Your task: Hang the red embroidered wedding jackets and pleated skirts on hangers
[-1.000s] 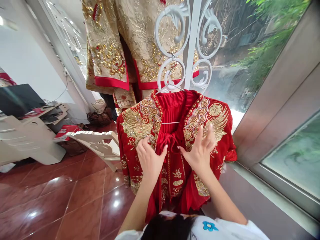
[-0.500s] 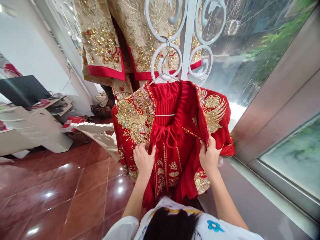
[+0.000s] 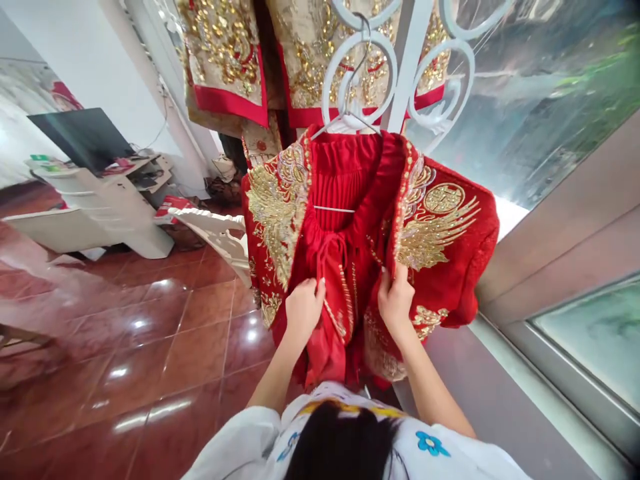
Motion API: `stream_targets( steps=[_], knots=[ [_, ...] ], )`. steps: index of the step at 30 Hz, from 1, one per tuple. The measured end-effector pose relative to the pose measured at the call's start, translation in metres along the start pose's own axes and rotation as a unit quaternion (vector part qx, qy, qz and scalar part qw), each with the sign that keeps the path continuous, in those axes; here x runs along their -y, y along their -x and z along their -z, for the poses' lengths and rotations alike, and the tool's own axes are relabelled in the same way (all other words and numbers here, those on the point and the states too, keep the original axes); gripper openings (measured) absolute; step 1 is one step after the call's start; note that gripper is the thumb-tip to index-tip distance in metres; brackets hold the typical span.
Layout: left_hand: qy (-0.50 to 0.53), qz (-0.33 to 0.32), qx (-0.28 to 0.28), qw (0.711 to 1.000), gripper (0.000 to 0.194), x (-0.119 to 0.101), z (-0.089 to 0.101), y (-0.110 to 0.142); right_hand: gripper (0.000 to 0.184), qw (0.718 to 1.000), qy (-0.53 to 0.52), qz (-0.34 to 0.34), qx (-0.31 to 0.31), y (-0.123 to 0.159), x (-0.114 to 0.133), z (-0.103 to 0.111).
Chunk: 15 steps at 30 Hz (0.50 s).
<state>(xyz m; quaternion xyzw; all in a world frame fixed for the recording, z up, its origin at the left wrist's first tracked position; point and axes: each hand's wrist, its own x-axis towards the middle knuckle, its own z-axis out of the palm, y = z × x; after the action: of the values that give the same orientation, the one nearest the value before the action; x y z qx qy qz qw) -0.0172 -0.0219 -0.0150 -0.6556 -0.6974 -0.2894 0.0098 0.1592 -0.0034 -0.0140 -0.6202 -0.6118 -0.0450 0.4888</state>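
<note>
A red jacket (image 3: 450, 260) with gold embroidery hangs on a wire hanger (image 3: 350, 100), hooked to a white scrolled metal stand (image 3: 407, 60). Inside the jacket shows a pleated red inner garment (image 3: 345, 173) with a tied red cord at its neck. My left hand (image 3: 303, 308) is closed on the jacket's front edge at the left, beside the cord. The opposite front edge is pinched between the thumb and fingers of my right hand (image 3: 397, 301). Both front panels are held apart, leaving the inner garment partly exposed.
Behind the stand hang cream garments (image 3: 320, 67) with gold sequins and red hems. To the left are a white carved chair (image 3: 215, 237) and a desk with a dark monitor (image 3: 83, 140). A metal-framed window (image 3: 525, 280) borders the right side.
Both hands have drawn closer together, bringing the jacket's front edges inward. The right panel, folded back before, now lies flatter with its embroidery facing out. The camera view has shifted.
</note>
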Motion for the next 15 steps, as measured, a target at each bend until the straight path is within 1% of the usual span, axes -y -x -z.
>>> stream_targets(
  steps=[1,2,3,4,5,6,8,9,10,11,12,13,15],
  knots=[
    [-0.021,0.05,0.031,0.998,0.034,0.008,-0.008,-0.001,0.029,1.0,0.0,-0.007,-0.008,-0.001,-0.006,-0.006],
    [-0.025,0.084,0.046,0.995,0.033,0.016,-0.014,-0.001,0.03,1.0,-0.002,-0.009,-0.016,-0.002,-0.011,-0.009],
    [-0.013,0.099,0.047,0.994,0.032,0.023,-0.018,0.001,0.03,1.0,-0.005,-0.008,-0.023,-0.002,-0.014,-0.01],
    [0.007,0.099,0.03,0.995,0.03,0.028,-0.02,0.003,0.03,1.0,-0.008,-0.007,-0.028,-0.001,-0.015,-0.01],
    [0.026,0.089,-0.001,0.996,0.027,0.031,-0.02,0.006,0.029,0.999,-0.013,-0.005,-0.029,0.0,-0.014,-0.007],
    [0.037,0.076,-0.045,0.995,0.025,0.033,-0.02,0.008,0.028,0.999,-0.019,-0.004,-0.03,0.002,-0.011,-0.003],
    [0.027,0.058,-0.147,0.987,0.023,0.035,-0.019,0.007,0.026,0.999,-0.023,-0.001,-0.034,0.004,-0.005,0.008],
    [0.012,0.052,-0.19,0.98,0.025,0.037,-0.019,0.004,0.025,0.999,-0.022,0.003,-0.036,0.005,-0.001,0.014],
    [-0.001,0.048,-0.218,0.975,0.029,0.04,-0.02,-0.001,0.026,0.999,-0.016,0.008,-0.041,0.006,0.002,0.02],
    [-0.008,0.046,-0.23,0.972,0.032,0.045,-0.021,-0.007,0.027,0.999,-0.007,0.011,-0.049,0.006,0.004,0.025],
    [-0.009,0.046,-0.227,0.973,0.033,0.051,-0.022,-0.012,0.029,0.998,0.004,0.013,-0.059,0.006,0.006,0.029],
    [-0.007,0.045,-0.207,0.977,0.028,0.059,-0.021,-0.017,0.031,0.997,0.015,0.014,-0.069,0.005,0.007,0.032],
    [0.01,0.027,-0.143,0.989,0.017,0.073,-0.012,-0.02,0.034,0.996,0.025,0.023,-0.08,0.003,0.012,0.037]
  ],
)
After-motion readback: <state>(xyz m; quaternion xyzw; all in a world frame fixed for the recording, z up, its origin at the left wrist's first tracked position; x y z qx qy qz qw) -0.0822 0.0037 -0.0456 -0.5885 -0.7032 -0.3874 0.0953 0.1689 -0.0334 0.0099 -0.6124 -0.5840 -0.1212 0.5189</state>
